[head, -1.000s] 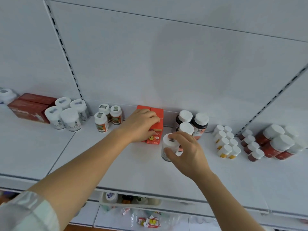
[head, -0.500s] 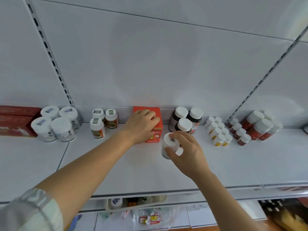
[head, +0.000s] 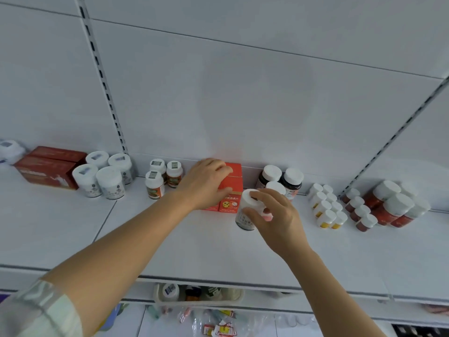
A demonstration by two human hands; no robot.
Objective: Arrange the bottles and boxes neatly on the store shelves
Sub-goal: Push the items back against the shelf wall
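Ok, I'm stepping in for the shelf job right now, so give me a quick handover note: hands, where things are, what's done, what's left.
Left hand: grips the orange box from above, at the back of the shelf.
Right hand: holds a white-capped bottle standing just in front of the box.
Done: white jars, small bottles, dark bottles and red bottles already stand in groups along the back.
Left: settle the box, then place the held bottle with a fitting group, perhaps the dark bottles beside it.

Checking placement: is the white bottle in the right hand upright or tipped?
Upright: the white bottle has its cap on top, base on the shelf, right hand gripping it.
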